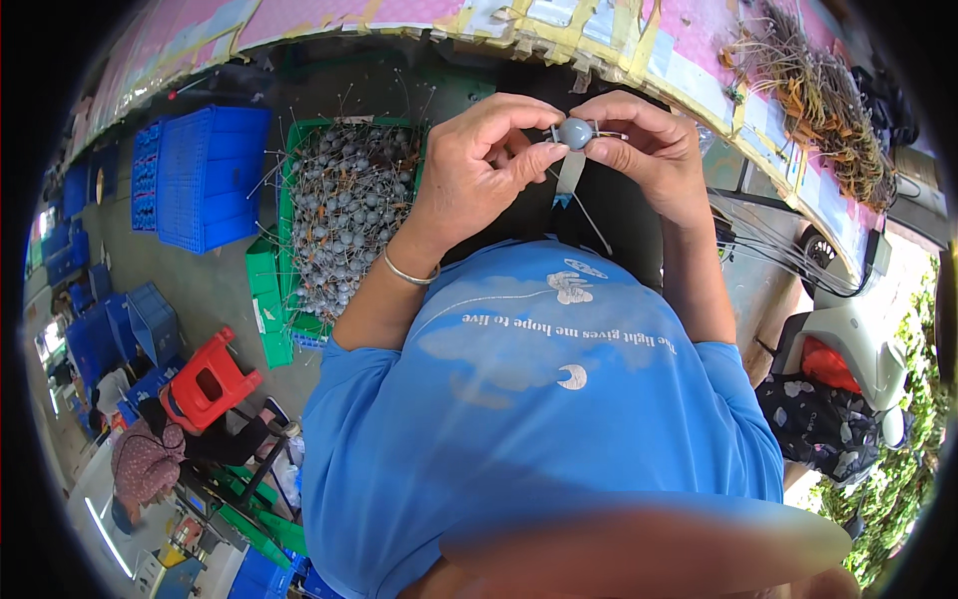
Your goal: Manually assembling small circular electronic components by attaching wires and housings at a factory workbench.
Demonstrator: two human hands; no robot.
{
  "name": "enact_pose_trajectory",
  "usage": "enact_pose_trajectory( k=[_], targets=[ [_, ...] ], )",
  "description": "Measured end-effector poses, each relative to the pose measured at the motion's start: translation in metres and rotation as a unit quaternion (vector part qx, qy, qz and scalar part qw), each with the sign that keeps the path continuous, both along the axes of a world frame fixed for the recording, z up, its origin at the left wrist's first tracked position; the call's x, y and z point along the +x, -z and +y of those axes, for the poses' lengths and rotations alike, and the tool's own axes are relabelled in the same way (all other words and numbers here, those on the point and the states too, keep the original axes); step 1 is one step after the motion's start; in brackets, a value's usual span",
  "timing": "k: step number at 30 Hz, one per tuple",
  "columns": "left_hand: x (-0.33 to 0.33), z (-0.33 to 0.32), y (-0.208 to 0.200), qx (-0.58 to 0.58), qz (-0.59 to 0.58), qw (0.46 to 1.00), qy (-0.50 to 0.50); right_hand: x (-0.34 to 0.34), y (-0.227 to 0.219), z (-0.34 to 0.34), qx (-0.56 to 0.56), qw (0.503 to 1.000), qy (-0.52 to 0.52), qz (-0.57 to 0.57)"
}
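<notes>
Between my two hands is a small, smooth grey ball-shaped part (575,133) with thin metal pieces at its sides. My left hand (477,165) pinches its left side between thumb and forefinger; a bracelet (409,272) circles that wrist. On the other side, the thumb and fingertips of my right hand (654,150) close on the part's right edge. A pale flat strip (570,174) hangs just below the ball, and a thin light rod or wire (596,225) slants down from there. How these join the ball is hidden by my fingers.
A green crate (284,210) heaped with similar grey balls on wires (349,200) stands left, beside blue crates (215,180). A taped bench edge (639,45) curves ahead, bearing brown wire bundles (828,110). A red stool (212,379) and another person (148,459) are lower left.
</notes>
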State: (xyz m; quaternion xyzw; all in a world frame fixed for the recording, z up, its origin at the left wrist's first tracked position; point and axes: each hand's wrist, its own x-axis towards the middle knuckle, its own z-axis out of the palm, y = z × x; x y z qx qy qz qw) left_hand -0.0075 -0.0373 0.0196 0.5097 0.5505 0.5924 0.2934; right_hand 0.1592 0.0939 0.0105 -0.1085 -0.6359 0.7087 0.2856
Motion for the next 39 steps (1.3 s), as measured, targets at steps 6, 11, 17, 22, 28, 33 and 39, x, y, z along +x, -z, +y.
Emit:
enact_pose_trajectory(
  k=[6, 11, 17, 22, 28, 33, 39],
  targets=[
    [0.001, 0.000, -0.005, 0.007, -0.009, 1.000, 0.010, -0.005, 0.003, 0.019, 0.006, 0.998, -0.068, -0.009],
    [-0.012, 0.000, 0.000, -0.013, -0.032, 0.999, 0.021, -0.014, 0.014, 0.015, -0.068, 0.996, -0.051, -0.013],
    [-0.014, -0.004, 0.008, 0.027, 0.028, 0.999, -0.021, -0.014, 0.032, 0.013, -0.111, 0.993, 0.024, 0.036],
    [-0.037, -0.044, -0.009, -0.101, 0.009, 0.985, -0.140, -0.024, 0.020, -0.006, -0.107, 0.991, -0.015, -0.073],
    [-0.124, -0.175, 0.002, -0.374, 0.086, 0.887, -0.257, -0.007, 0.022, 0.008, -0.076, 0.993, -0.005, -0.093],
    [-0.140, -0.222, 0.014, -0.442, 0.348, 0.797, -0.221, 0.032, 0.011, 0.035, 0.018, 0.977, 0.176, -0.116],
    [-0.105, -0.065, 0.002, -0.193, 0.282, 0.907, -0.246, 0.064, -0.004, 0.075, 0.359, 0.726, 0.465, -0.358]
  ],
)
